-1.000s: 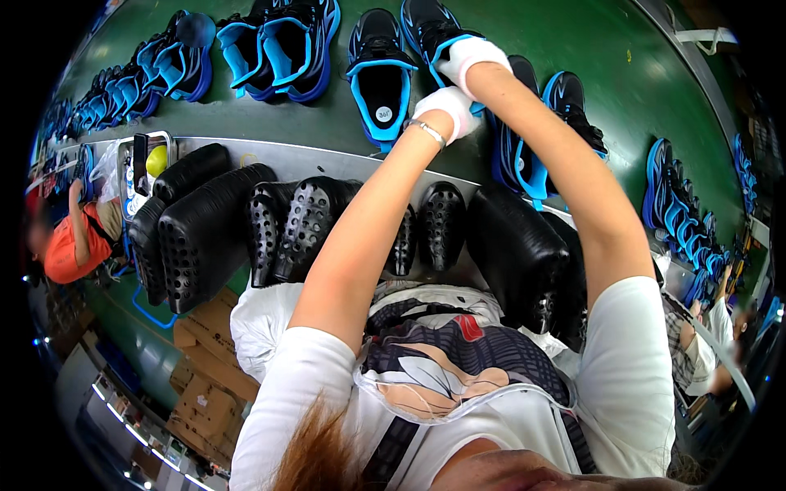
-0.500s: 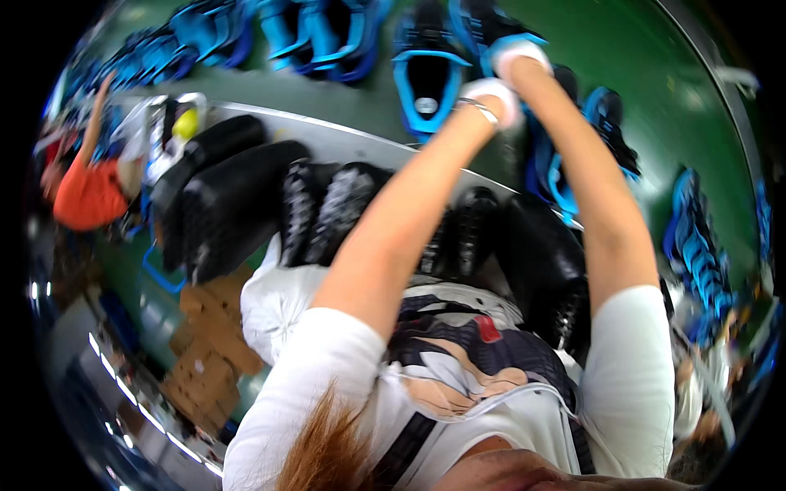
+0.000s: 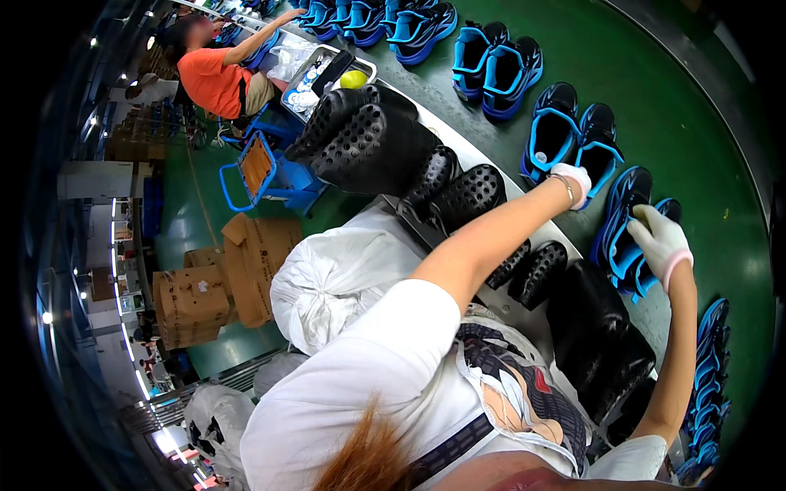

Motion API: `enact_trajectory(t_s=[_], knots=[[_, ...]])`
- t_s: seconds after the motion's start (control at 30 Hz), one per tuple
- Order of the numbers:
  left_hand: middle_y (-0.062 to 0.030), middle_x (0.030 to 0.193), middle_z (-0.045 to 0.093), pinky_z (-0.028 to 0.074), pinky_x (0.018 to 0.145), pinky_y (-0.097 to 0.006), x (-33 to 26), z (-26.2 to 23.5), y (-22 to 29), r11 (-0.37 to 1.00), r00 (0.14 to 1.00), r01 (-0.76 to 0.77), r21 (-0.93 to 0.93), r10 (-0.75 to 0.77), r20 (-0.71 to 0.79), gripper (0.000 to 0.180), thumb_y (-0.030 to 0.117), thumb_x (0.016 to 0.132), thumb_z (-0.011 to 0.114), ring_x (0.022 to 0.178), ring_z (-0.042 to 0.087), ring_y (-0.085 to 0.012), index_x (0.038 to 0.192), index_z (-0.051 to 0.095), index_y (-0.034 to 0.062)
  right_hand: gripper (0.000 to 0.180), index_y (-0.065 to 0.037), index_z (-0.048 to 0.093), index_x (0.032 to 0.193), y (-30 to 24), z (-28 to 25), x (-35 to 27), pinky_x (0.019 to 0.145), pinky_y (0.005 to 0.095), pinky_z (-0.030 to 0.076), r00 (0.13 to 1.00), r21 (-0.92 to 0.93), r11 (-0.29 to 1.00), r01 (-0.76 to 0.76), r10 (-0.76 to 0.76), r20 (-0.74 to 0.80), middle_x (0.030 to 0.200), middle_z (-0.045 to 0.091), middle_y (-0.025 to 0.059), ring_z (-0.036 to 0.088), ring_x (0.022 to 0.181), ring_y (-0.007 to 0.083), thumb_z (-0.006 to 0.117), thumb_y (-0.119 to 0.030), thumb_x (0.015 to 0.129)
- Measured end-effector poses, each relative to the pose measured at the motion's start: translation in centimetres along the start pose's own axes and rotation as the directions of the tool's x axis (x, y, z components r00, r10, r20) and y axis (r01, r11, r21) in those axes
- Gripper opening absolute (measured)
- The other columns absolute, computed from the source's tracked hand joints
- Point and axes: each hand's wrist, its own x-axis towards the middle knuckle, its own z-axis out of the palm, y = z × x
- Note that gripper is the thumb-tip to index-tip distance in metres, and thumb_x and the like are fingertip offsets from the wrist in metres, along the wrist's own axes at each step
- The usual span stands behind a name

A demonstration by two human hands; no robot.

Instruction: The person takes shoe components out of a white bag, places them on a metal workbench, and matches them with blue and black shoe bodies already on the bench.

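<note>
My left hand (image 3: 578,182), in a white glove with a bracelet at the wrist, is at the collar of a black and blue sneaker (image 3: 600,155). Its fingers are hidden. The mate of that shoe (image 3: 553,131) stands just to its left. My right hand (image 3: 661,239), gloved in white with a pink cuff, is over another pair of blue-lined sneakers (image 3: 625,200). Its fingers are apart and near the shoe openings; whether they touch is unclear.
Pairs of sneakers (image 3: 495,69) line the green conveyor belt (image 3: 565,41). Black shoe forms with round holes (image 3: 360,143) lie on the ledge before me. A person in orange (image 3: 214,82) sits at far left, near a blue cart (image 3: 274,172). Cardboard boxes (image 3: 192,303) and a white sack (image 3: 344,278) stand left.
My view has turned, so the line and boxes appear shifted. My hands, close together before, are now apart, the right one farther right over another pair of shoes.
</note>
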Motion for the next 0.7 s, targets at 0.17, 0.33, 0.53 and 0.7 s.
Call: enact_trajectory(t_s=[0.17, 0.33, 0.53, 0.7], knots=[[-0.017, 0.129, 0.057, 0.046, 0.101, -0.041, -6.6, -2.5, 0.5, 0.963, 0.903, -0.235, -0.131, 0.166, -0.396, 0.059, 0.036, 0.077, 0.069, 0.118, 0.055, -0.0348, 0.129, 0.057, 0.0089, 0.04, -0.003, 0.06, 0.118, 2.6, -0.6, -8.1, 0.084, 0.0401, 0.049, 0.997, -0.01, 0.999, 0.03, -0.031, -0.073, 0.103, 0.065, 0.0225, 0.063, 0.096, 0.0379, 0.058, -0.03, 0.089], [-0.0141, 0.113, 0.062, 0.051, 0.085, -0.037, -15.7, -0.4, 0.9, 0.855, 0.772, -0.399, -0.331, 0.119, -0.624, 0.04, 0.029, 0.086, 0.066, 0.094, 0.063, -0.0301, 0.121, 0.062, 0.0093, 0.033, -0.001, 0.062, 0.115, 1.9, 0.5, -15.0, 0.086, 0.0343, 0.05, 0.986, -0.004, 1.0, 0.03, -0.03, -0.166, 0.106, 0.067, 0.0172, 0.065, 0.095, 0.0306, 0.06, -0.023, 0.091], [-0.0098, 0.105, 0.064, 0.053, 0.075, -0.029, -20.8, 3.0, 4.6, 0.82, 0.844, -0.385, -0.423, 0.128, -0.52, 0.033, 0.02, 0.088, 0.066, 0.085, 0.066, -0.0197, 0.119, 0.065, 0.009, 0.035, -0.005, 0.066, 0.105, 1.8, 4.5, -20.8, 0.081, 0.0409, 0.051, 0.934, -0.095, 0.982, 0.164, -0.186, -0.304, 0.094, 0.065, 0.0149, 0.063, 0.089, 0.0337, 0.069, -0.03, 0.081], [-0.0113, 0.101, 0.064, 0.052, 0.075, -0.03, -22.3, 5.5, 5.8, 0.81, 0.851, -0.39, -0.438, 0.134, -0.509, 0.032, 0.019, 0.088, 0.065, 0.082, 0.064, -0.022, 0.117, 0.066, 0.0073, 0.057, -0.005, 0.063, 0.107, 1.2, 7.3, -21.4, 0.1, 0.0418, 0.04, 0.928, -0.394, 0.895, 0.209, -0.308, -0.208, 0.105, 0.063, 0.0089, 0.056, 0.106, 0.0283, 0.078, -0.04, 0.065]])
